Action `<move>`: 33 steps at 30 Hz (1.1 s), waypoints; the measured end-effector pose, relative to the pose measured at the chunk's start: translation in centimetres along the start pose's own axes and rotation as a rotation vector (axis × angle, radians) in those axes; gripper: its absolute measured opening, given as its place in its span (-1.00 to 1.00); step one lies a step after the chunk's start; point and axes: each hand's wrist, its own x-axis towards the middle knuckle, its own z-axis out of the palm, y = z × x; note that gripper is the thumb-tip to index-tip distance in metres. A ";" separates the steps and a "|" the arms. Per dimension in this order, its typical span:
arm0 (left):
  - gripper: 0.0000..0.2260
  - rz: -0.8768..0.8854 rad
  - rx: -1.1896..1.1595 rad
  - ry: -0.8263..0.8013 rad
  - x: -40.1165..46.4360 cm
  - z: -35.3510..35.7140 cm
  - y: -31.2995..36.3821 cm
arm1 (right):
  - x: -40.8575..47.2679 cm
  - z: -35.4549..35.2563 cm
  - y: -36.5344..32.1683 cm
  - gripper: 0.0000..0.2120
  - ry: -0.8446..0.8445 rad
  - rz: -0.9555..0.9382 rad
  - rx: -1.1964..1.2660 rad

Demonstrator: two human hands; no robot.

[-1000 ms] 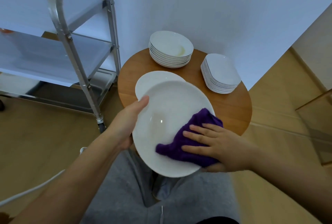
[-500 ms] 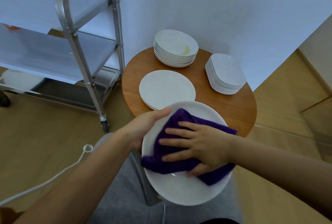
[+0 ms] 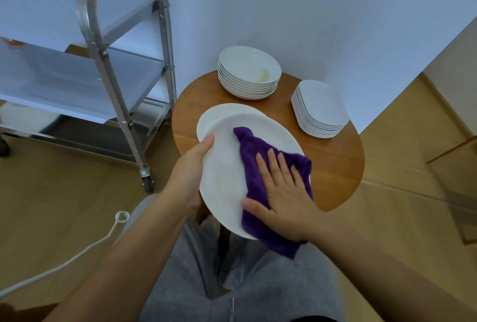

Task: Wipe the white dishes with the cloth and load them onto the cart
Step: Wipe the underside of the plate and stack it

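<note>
Since half a second earlier the purple cloth (image 3: 260,164) had swept rightward across the plate (image 3: 224,172), right hand (image 3: 281,195) flat pressing it, left hand (image 3: 191,174) clamping the rim, tilted just above the desk (image 3: 335,164) to brace the wipe, cart (image 3: 121,105) left of desk.

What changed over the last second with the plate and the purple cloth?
The right hand swept the purple cloth from the lower right of the large white plate across its middle, then up toward the far rim, ending flat on the cloth. The left hand kept its grip on the plate's left edge. The stack of round white bowls, the stack of squarish white plates and the metal cart stayed put.
</note>
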 end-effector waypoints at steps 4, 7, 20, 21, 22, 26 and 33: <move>-0.82 -0.010 -0.008 0.111 0.0 0.5 -0.8 | -2.0 1.5 -2.5 0.00 -0.075 -0.035 0.145; -0.82 -0.034 -0.007 0.185 -0.1 0.9 -0.9 | -2.9 1.5 -3.7 0.10 0.019 -0.019 0.095; -0.41 0.175 0.423 0.057 1.2 3.0 2.6 | -3.1 -4.5 -1.7 -0.49 0.647 0.243 1.384; -0.41 0.192 0.466 0.127 1.6 2.5 1.9 | -3.0 -5.2 -1.2 -0.49 0.635 0.205 1.545; -0.34 0.176 0.475 0.162 1.6 2.1 1.2 | -3.1 -5.4 -0.8 -0.51 0.610 0.153 1.690; -0.07 -0.012 0.010 -0.056 1.3 0.9 -0.6 | -3.1 -4.0 -0.1 -0.65 0.472 0.150 2.096; -0.51 0.166 0.020 0.025 1.2 1.2 0.5 | -2.4 -3.3 1.4 -0.35 0.722 0.443 1.737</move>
